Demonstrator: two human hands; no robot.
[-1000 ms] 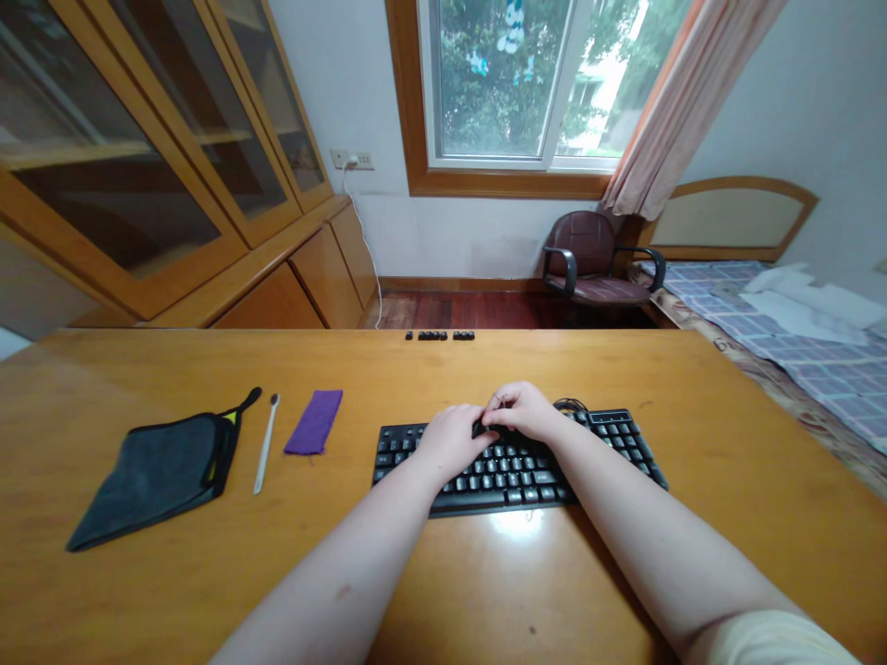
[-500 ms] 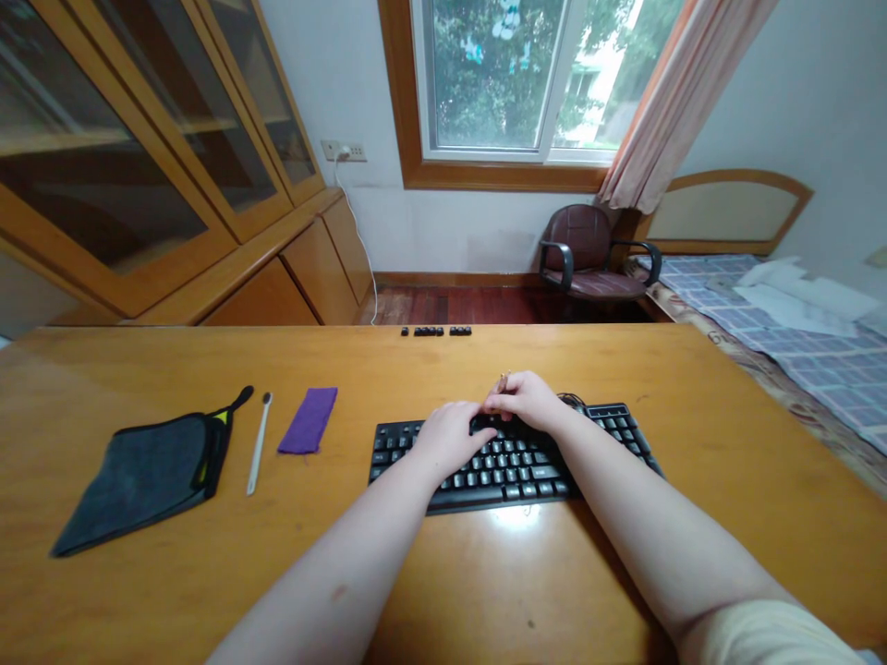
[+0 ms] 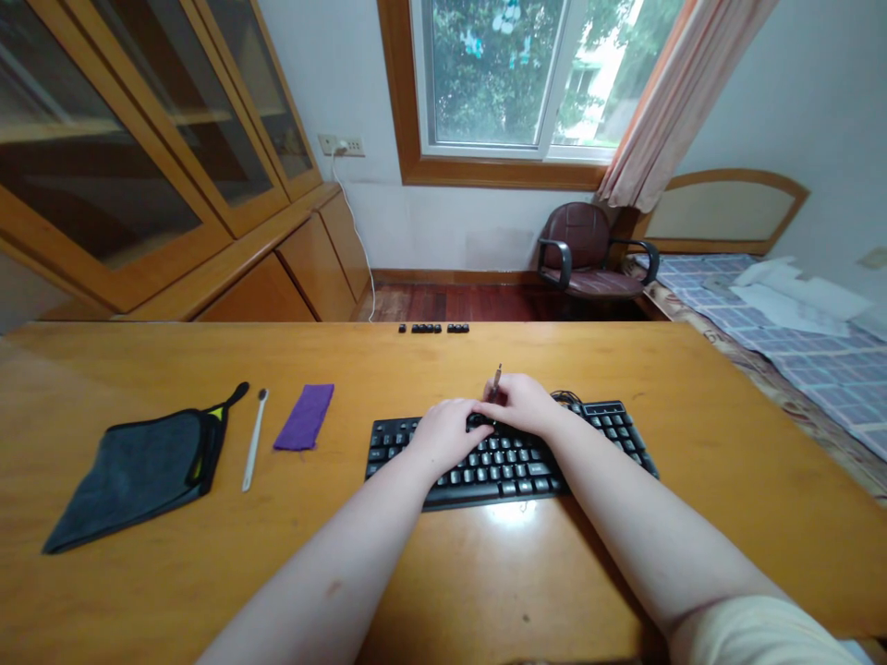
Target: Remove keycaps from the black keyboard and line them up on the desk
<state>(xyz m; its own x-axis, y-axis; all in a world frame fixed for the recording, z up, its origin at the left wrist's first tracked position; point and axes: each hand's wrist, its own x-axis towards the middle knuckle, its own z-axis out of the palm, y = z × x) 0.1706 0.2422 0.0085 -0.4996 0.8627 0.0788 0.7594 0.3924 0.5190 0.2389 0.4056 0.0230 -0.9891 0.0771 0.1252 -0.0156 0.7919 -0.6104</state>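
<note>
A black keyboard lies on the wooden desk under both my hands. My left hand rests over its upper left-middle part, thumb apart from the fingers, and its fingertips meet my right hand. Pinched in my right hand is a slim brownish tool, upright, with its lower end at the keyboard's top rows. My fingers hide most of the tool, so its exact kind is unclear. Several loose black keycaps stand in a row along the desk's far edge.
Left of the keyboard lie a purple cloth, a white toothbrush with dark bristles and a folded dark grey cloth. A coiled cable sits behind the keyboard. Beyond the desk is a maroon armchair.
The tool in my right hand has turned; its two upper tips showed apart before and now look like one slim line. My left hand stays on the keyboard.
</note>
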